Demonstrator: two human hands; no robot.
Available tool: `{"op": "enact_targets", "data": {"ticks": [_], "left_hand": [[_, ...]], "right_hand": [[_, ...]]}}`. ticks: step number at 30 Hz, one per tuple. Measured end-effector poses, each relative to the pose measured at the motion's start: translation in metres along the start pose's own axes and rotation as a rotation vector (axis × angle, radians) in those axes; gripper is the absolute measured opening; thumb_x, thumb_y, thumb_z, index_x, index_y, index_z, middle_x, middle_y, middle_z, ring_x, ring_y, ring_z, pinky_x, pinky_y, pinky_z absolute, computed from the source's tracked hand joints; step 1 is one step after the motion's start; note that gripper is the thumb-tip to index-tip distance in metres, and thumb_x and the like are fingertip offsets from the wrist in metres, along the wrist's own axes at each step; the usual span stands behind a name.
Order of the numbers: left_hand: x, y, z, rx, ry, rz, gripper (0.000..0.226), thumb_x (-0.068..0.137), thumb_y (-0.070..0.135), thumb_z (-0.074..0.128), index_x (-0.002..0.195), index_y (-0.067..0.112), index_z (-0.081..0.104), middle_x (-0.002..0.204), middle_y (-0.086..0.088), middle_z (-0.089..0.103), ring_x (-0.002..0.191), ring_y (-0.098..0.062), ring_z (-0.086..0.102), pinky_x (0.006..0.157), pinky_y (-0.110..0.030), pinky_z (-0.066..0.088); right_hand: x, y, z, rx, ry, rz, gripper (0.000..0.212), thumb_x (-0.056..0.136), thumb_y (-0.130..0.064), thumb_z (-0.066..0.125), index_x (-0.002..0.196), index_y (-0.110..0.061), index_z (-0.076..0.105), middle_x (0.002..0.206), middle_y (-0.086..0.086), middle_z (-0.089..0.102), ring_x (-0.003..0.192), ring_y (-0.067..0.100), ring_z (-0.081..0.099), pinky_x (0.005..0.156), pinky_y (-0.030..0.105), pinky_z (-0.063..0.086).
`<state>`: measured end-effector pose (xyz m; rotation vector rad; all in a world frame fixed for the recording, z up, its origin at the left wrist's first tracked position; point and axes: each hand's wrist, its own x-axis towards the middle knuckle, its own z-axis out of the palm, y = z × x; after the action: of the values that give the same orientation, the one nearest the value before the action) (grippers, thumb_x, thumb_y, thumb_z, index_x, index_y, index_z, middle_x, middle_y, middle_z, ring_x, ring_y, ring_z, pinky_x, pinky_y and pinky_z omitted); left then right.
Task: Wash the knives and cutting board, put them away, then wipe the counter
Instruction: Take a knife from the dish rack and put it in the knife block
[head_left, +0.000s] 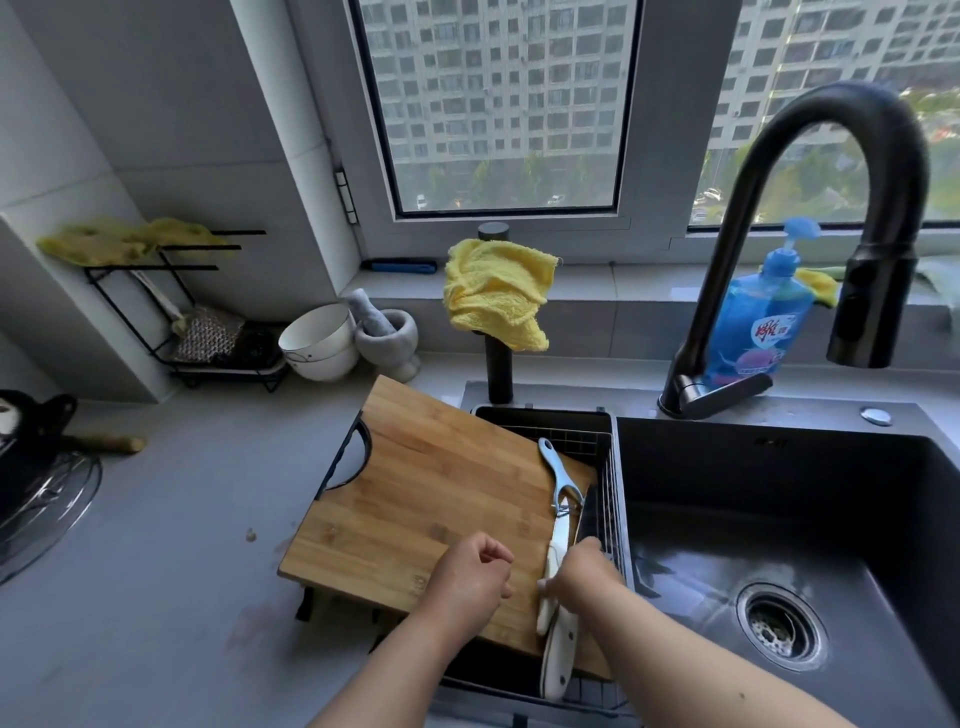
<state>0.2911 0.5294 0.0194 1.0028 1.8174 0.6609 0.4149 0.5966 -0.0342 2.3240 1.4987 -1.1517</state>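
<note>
Wire drain basket (605, 441) sits in the sink's left end; bamboo cutting board (441, 499) lies tilted across it, left part over the grey desk (171, 545). White-handled knives (558, 623) and a blue peeler (556, 478) rest along the board's right edge. Right hand (582, 574) grips a knife; left hand (470, 571) loosely curled over the board, holding nothing. Dark sink (779, 519) wet. Behind: black faucet (857, 208), blue soap bottle (758, 317), yellow cloth (493, 291), white bowls (319, 343), mortar (389, 332).
</note>
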Motion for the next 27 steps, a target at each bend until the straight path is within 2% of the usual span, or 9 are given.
{"op": "enact_targets", "data": {"ticks": [3,7,11,14,18,20,22,24,27], "left_hand": [[-0.001,0.000,0.000,-0.020,0.001,-0.008,0.015,0.091,0.011,0.047,0.090,0.016,0.061,0.087,-0.004,0.067,0.076,-0.015,0.068,0.073,-0.035,0.057],[-0.003,0.001,0.001,-0.037,-0.004,-0.010,0.015,0.092,0.011,0.047,0.089,0.017,0.061,0.085,-0.004,0.067,0.078,-0.019,0.068,0.069,-0.030,0.053],[-0.004,0.000,0.003,-0.045,-0.013,-0.017,0.015,0.090,0.011,0.048,0.086,0.018,0.061,0.082,-0.004,0.067,0.078,-0.020,0.068,0.068,-0.031,0.053],[-0.005,-0.001,0.004,-0.042,-0.016,-0.020,0.015,0.090,0.011,0.048,0.087,0.018,0.061,0.082,-0.003,0.067,0.076,-0.017,0.068,0.070,-0.033,0.055],[-0.008,0.000,0.006,-0.033,-0.014,-0.026,0.015,0.091,0.011,0.048,0.089,0.018,0.061,0.087,-0.004,0.068,0.078,-0.016,0.069,0.069,-0.030,0.055],[-0.008,0.001,0.005,-0.032,-0.014,-0.029,0.015,0.091,0.012,0.048,0.088,0.018,0.061,0.085,-0.005,0.069,0.081,-0.019,0.070,0.073,-0.035,0.056],[-0.009,0.001,0.003,-0.024,-0.018,-0.033,0.015,0.091,0.013,0.048,0.088,0.018,0.061,0.083,-0.005,0.068,0.082,-0.022,0.070,0.075,-0.040,0.057],[-0.010,0.004,0.001,-0.021,-0.013,-0.036,0.014,0.090,0.013,0.048,0.088,0.018,0.061,0.081,-0.005,0.068,0.081,-0.023,0.070,0.075,-0.041,0.057],[-0.012,0.012,-0.002,-0.076,-0.049,-0.065,0.011,0.091,0.013,0.049,0.092,0.013,0.059,0.081,-0.005,0.065,0.066,-0.019,0.065,0.067,-0.036,0.056]], "right_hand": [[0.001,0.001,-0.004,0.030,-0.037,0.024,0.090,0.075,-0.047,0.076,0.136,-0.005,0.024,0.132,0.012,0.050,0.113,0.026,0.055,0.087,0.033,0.046],[0.000,0.003,-0.005,0.122,-0.047,0.013,0.092,0.070,-0.042,0.081,0.135,-0.007,0.026,0.130,0.012,0.048,0.091,0.022,0.048,0.075,0.031,0.043],[-0.001,0.005,0.000,0.157,-0.050,-0.010,0.102,0.062,-0.043,0.086,0.137,-0.007,0.027,0.133,0.014,0.045,0.113,0.028,0.053,0.090,0.035,0.048],[0.003,0.005,0.005,0.185,-0.072,-0.011,0.107,0.053,-0.044,0.090,0.136,-0.010,0.031,0.131,0.013,0.046,0.113,0.030,0.055,0.092,0.041,0.052],[-0.003,0.011,0.002,0.284,-0.101,-0.053,0.082,0.057,-0.038,0.090,0.118,-0.010,0.044,0.115,0.008,0.054,0.102,0.023,0.056,0.081,0.031,0.051],[-0.003,0.015,0.000,0.344,-0.065,-0.119,0.062,0.062,-0.032,0.088,0.103,-0.015,0.045,0.105,0.005,0.054,0.090,0.019,0.052,0.072,0.028,0.044],[-0.005,0.016,-0.002,0.407,0.001,-0.179,0.054,0.063,-0.029,0.088,0.088,-0.020,0.041,0.097,0.003,0.054,0.081,0.016,0.050,0.066,0.027,0.043],[-0.010,0.011,-0.007,0.473,0.073,-0.223,0.050,0.065,-0.028,0.086,0.083,-0.022,0.040,0.097,0.003,0.055,0.077,0.016,0.051,0.058,0.026,0.041],[-0.019,-0.002,-0.019,0.571,0.163,-0.258,0.044,0.070,-0.025,0.082,0.081,-0.024,0.039,0.104,0.005,0.055,0.077,0.018,0.053,0.051,0.025,0.035]]}}
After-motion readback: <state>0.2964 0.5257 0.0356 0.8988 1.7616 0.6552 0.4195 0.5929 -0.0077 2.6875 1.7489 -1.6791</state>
